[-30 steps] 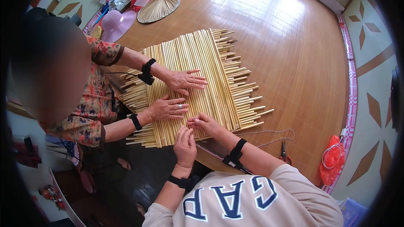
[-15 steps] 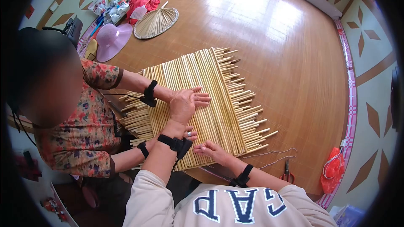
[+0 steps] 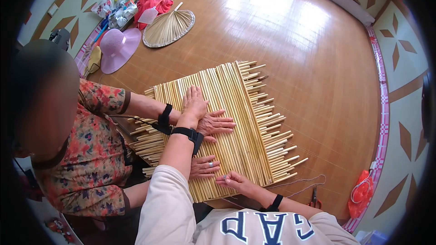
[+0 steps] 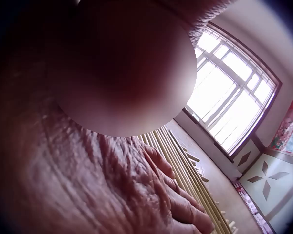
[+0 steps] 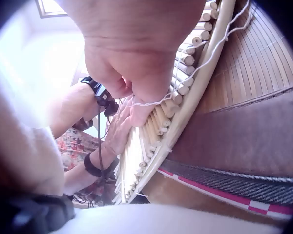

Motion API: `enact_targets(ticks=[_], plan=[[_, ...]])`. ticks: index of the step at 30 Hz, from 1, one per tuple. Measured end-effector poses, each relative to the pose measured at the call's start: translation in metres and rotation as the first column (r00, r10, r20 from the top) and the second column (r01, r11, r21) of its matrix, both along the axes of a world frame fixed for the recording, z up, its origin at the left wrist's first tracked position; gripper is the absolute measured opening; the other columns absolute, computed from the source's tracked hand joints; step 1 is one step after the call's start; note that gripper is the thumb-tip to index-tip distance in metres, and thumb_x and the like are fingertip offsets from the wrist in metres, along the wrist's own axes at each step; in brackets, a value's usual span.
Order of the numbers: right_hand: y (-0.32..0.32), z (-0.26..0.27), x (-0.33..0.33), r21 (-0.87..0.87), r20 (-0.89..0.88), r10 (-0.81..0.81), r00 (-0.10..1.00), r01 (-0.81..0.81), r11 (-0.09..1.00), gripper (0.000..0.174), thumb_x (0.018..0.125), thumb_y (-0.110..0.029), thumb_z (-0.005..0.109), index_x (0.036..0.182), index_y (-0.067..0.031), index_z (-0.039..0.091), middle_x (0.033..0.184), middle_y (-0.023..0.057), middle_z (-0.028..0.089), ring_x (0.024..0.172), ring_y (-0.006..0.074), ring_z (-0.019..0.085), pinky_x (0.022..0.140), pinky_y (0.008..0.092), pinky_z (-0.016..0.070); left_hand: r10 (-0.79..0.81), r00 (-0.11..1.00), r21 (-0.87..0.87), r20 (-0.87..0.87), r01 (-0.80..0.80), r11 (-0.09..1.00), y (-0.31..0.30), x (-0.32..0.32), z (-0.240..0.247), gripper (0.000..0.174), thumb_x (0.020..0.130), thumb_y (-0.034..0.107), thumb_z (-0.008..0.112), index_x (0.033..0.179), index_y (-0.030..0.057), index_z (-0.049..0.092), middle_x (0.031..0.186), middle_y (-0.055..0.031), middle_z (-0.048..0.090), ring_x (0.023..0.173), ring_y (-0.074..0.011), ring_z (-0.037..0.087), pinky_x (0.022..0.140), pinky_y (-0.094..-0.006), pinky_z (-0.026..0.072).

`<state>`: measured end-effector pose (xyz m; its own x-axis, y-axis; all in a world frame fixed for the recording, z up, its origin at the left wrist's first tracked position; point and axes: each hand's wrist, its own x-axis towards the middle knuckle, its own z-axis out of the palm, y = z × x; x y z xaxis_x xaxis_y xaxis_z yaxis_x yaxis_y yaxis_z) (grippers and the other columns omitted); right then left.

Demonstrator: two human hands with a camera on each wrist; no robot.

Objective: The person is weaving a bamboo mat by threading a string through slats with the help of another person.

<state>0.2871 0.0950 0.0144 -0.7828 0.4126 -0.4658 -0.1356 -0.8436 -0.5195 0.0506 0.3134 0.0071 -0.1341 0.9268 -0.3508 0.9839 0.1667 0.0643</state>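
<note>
A mat of pale yellow stalks (image 3: 243, 131) laid side by side lies in front of me. My left hand (image 3: 195, 103) rests on it with its fingers straight, its wrist crossing the other person's upper hand (image 3: 219, 124). That person's lower hand (image 3: 204, 168) also lies on the stalks, by my left forearm. At the near edge, my right hand (image 3: 235, 183) pinches a thin white string (image 5: 157, 103) between thumb and finger. The string trails past the stalk ends in the right wrist view. A blurred patch hides much of the left wrist view.
Scissors (image 3: 314, 196) lie right of my right forearm, by loose string (image 3: 297, 191). A red plastic bag (image 3: 361, 188) sits at the right wall. At the far left are a pink hat (image 3: 116, 43), a palm-leaf fan (image 3: 169, 28) and a pile of bags (image 3: 154, 5).
My left hand has left my right hand at the near edge and reached across the other person's upper hand onto the stalks. My right hand stays at the near edge.
</note>
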Motion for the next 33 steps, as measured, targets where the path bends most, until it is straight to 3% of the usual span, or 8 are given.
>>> enact_targets(ticks=[7, 9, 17, 25, 29, 31, 33], plan=[[-0.003, -0.010, -0.001, -0.032, -0.070, -0.058, 0.996, 0.055, 0.998, 0.014, 0.095, -0.014, 0.040, 0.100, -0.0018, 0.044, 0.123, 0.0170, 0.046, 0.118, 0.0219, 0.044, 0.100, 0.0312, 0.0370, 0.005, 0.999, 0.002, -0.033, -0.005, 1.000, 0.004, 0.004, -0.004, 0.068, 0.087, 0.035, 0.049, 0.137, -0.0007, 0.021, 0.145, -0.0186, 0.015, 0.135, -0.0306, 0.011, 0.109, -0.0408, 0.0123], [-0.002, -0.011, 0.000, -0.029, -0.059, -0.053, 0.997, 0.052, 0.998, 0.013, 0.095, -0.014, 0.040, 0.100, -0.0019, 0.044, 0.124, 0.0170, 0.046, 0.119, 0.0218, 0.044, 0.100, 0.0313, 0.0369, 0.027, 0.999, 0.028, 0.029, -0.027, 0.999, 0.002, 0.003, -0.006, 0.067, 0.087, 0.035, 0.048, 0.137, -0.0002, 0.021, 0.145, -0.0183, 0.015, 0.135, -0.0303, 0.011, 0.109, -0.0406, 0.0111], [-0.007, -0.018, 0.002, 0.007, -0.027, -0.053, 0.998, 0.053, 0.999, 0.015, 0.095, -0.014, 0.039, 0.098, 0.0004, 0.043, 0.121, 0.0174, 0.048, 0.115, 0.0223, 0.047, 0.098, 0.0303, 0.0391, -0.003, 0.999, 0.038, 0.051, 0.001, 0.999, -0.012, 0.000, -0.021, 0.066, 0.091, 0.036, 0.039, 0.140, 0.0028, 0.012, 0.147, -0.0180, 0.005, 0.136, -0.0295, 0.001, 0.110, -0.0403, 0.0033], [-0.011, -0.023, 0.002, 0.023, -0.047, -0.077, 0.996, 0.078, 0.997, 0.014, 0.095, -0.013, 0.039, 0.098, 0.0001, 0.044, 0.118, 0.0163, 0.049, 0.113, 0.0207, 0.049, 0.097, 0.0304, 0.0397, -0.024, 0.997, 0.290, -0.069, 0.043, 0.956, -0.025, 0.003, -0.041, 0.065, 0.091, 0.039, 0.035, 0.140, 0.0037, 0.012, 0.146, -0.0169, 0.007, 0.136, -0.0291, 0.005, 0.110, -0.0417, 0.0004], [-0.013, -0.030, 0.004, 0.073, -0.058, -0.040, 0.998, 0.044, 0.996, 0.012, 0.095, -0.013, 0.039, 0.099, -0.0029, 0.043, 0.122, 0.0175, 0.048, 0.117, 0.0223, 0.045, 0.099, 0.0324, 0.0381, 0.005, 1.000, 0.397, -0.028, 0.006, 0.918, -0.027, 0.003, -0.040, 0.068, 0.090, 0.042, 0.037, 0.140, 0.0035, 0.014, 0.146, -0.0188, 0.008, 0.136, -0.0309, 0.006, 0.109, -0.0430, 0.0037], [-0.012, -0.022, 0.005, 0.059, -0.049, -0.053, 0.997, 0.056, 0.997, 0.015, 0.095, -0.014, 0.039, 0.098, 0.0000, 0.044, 0.117, 0.0165, 0.050, 0.113, 0.0209, 0.049, 0.097, 0.0304, 0.0399, 0.030, 0.999, 0.417, -0.016, -0.020, 0.909, -0.025, -0.002, -0.040, 0.069, 0.089, 0.043, 0.038, 0.140, 0.0034, 0.015, 0.146, -0.0198, 0.008, 0.135, -0.0319, 0.006, 0.109, -0.0435, 0.0048], [-0.013, -0.022, 0.006, 0.065, -0.054, -0.049, 0.997, 0.052, 0.997, 0.015, 0.095, -0.014, 0.039, 0.098, 0.0000, 0.044, 0.117, 0.0167, 0.050, 0.113, 0.0209, 0.049, 0.097, 0.0305, 0.0399, 0.113, 0.994, 0.571, -0.016, -0.083, 0.817, -0.023, -0.010, -0.038, 0.072, 0.088, 0.045, 0.041, 0.140, 0.0034, 0.014, 0.145, -0.0220, 0.008, 0.135, -0.0345, 0.007, 0.109, -0.0446, 0.0062]])
